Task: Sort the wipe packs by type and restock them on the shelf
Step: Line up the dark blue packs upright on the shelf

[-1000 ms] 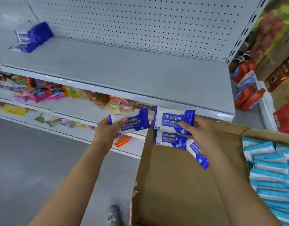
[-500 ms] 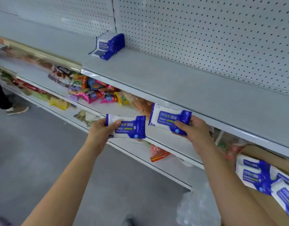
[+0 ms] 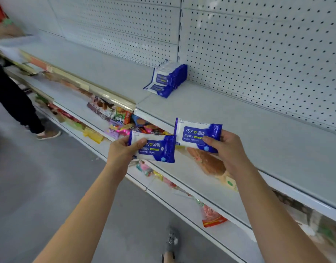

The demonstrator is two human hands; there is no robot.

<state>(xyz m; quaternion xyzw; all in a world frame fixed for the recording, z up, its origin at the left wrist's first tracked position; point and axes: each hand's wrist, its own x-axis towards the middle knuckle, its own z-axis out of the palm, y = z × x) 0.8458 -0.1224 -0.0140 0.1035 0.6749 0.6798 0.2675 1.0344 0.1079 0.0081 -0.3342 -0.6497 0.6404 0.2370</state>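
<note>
On my feed the left thumb (image 3: 141,142) lies across the front of one blue-and-white alcohol wipe pack (image 3: 157,149). The other fingers are curled behind it, so the left hand (image 3: 120,151) grips that pack by its left end. The right thumb (image 3: 210,139) presses on the printed face of a second wipe pack (image 3: 193,132) of the same kind. The right hand (image 3: 228,149) holds it by its right end, fingers wrapped behind. Both packs face me with their labels readable, side by side, the right one a little higher. Their inner edges meet or nearly meet, and I cannot tell which. They hover in front of the lip of the grey top shelf (image 3: 248,133) and do not rest on it. Farther back on that shelf, against the white pegboard (image 3: 267,44), a small bunch of matching blue packs (image 3: 168,80) sits close together, well apart from the two in hand. Below the hands, the lower shelves (image 3: 201,186) carry colourful snack bags (image 3: 121,116). On the grey floor (image 3: 40,186) I see the wearer's shoe (image 3: 171,241) low in the view. At the far left another person's dark trouser legs (image 3: 15,103) stand beside the shelving.
</note>
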